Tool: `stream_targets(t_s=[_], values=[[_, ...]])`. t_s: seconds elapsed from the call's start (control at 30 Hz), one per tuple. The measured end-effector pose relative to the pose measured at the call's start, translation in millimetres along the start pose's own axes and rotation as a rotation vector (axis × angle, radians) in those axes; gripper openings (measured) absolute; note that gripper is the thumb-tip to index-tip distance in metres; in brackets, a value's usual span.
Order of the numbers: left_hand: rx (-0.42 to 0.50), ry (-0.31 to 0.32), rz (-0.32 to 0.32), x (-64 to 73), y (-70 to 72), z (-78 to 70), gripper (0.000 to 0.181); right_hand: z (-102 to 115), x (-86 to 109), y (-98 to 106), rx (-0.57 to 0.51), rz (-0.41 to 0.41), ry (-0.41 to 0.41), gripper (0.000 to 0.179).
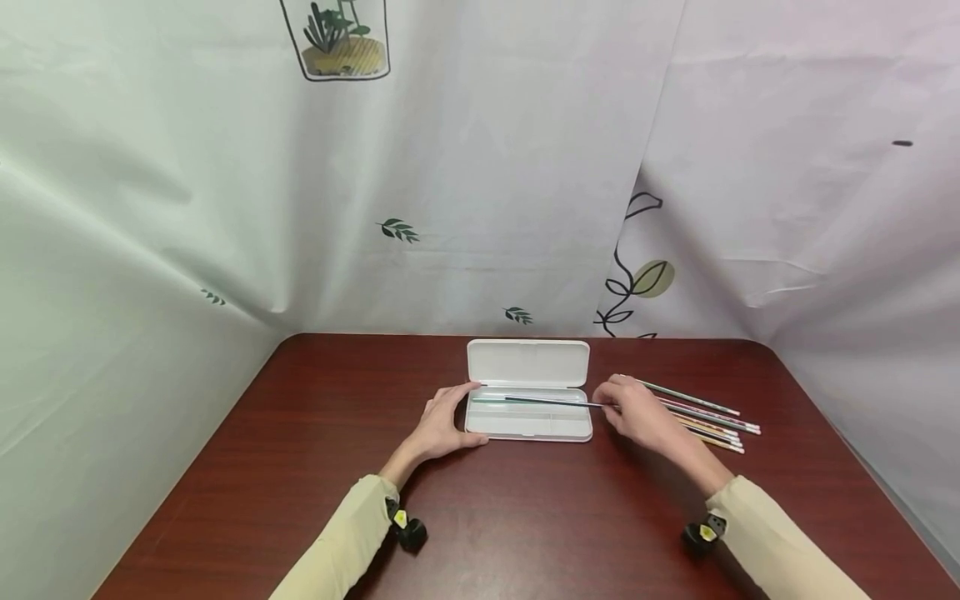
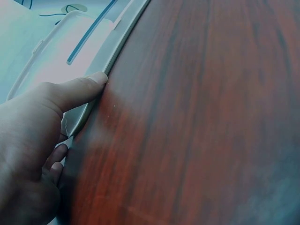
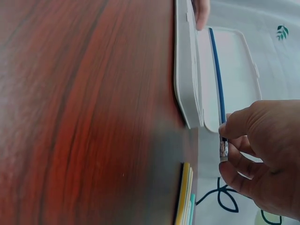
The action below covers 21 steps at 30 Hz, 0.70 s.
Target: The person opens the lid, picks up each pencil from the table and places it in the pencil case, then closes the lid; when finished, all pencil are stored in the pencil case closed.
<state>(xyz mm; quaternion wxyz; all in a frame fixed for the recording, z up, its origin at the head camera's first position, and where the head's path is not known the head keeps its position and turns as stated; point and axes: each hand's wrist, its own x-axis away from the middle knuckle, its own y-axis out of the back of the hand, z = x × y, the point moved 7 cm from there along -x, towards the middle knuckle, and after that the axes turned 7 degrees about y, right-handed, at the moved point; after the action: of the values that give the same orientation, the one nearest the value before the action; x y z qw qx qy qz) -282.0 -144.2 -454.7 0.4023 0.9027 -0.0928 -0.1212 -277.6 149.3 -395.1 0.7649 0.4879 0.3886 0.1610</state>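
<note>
A white pencil case [image 1: 529, 365] lies open on the table, its lid tipped back. My left hand [image 1: 441, 425] holds its left end, thumb at the front edge and fingers toward the back corner. In the left wrist view, the thumb [image 2: 86, 89] presses on the rim. Between the thumb and fingers of my right hand [image 1: 637, 412] is a dark blue pencil [image 3: 218, 79], pinched near its eraser end. It extends leftward over the case's back compartment. A light green pencil [image 1: 486, 401] shows in that compartment.
Several loose pencils [image 1: 705, 421] lie right of the case, partly hidden by my right hand, their eraser ends pointing right. The dark red wooden table [image 1: 300, 417] ends at a white printed cloth [image 1: 480, 208] behind and at the sides.
</note>
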Motion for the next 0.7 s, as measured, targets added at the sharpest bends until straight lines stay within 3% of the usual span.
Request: stream_targets(t_s=[0.7], values=[[-0.007, -0.013, -0.006, 0.0, 0.3, -1.7, 0.087, 15, -25.6, -18, -0.019, 0.063, 0.053, 0.017]])
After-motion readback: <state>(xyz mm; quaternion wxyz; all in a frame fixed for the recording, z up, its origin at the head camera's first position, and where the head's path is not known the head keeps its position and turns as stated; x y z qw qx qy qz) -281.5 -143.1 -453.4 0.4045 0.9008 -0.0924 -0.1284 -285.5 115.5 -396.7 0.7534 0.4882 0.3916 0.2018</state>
